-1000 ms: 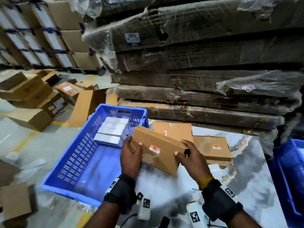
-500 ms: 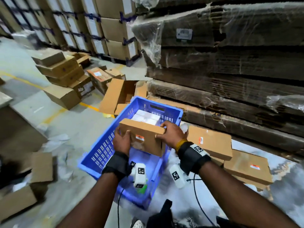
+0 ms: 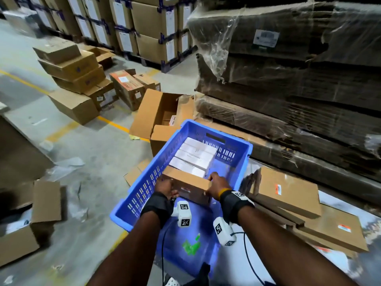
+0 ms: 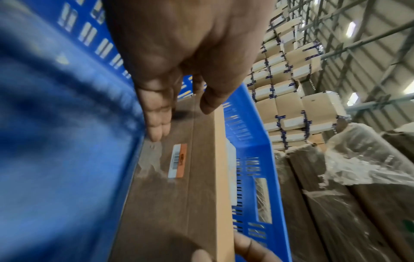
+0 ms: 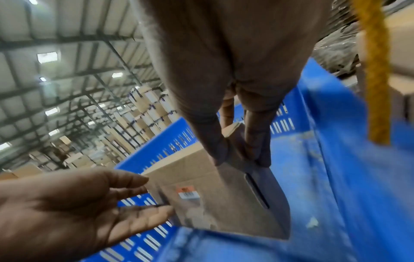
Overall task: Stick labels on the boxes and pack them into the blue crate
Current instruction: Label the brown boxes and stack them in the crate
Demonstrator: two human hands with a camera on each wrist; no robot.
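Shrink-wrapped flat cardboard stacks [image 3: 288, 89], strapped cartons [image 3: 152, 27]

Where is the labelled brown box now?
Head view, centre: the brown box is on edge inside the blue crate, beside the white boxes, between left hand and right hand.

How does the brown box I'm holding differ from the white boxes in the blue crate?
The brown box is cardboard with an orange-and-white label; the white boxes show no label. The brown box is single, nearer you; the white boxes form a row beyond it. Both sit inside the blue crate.
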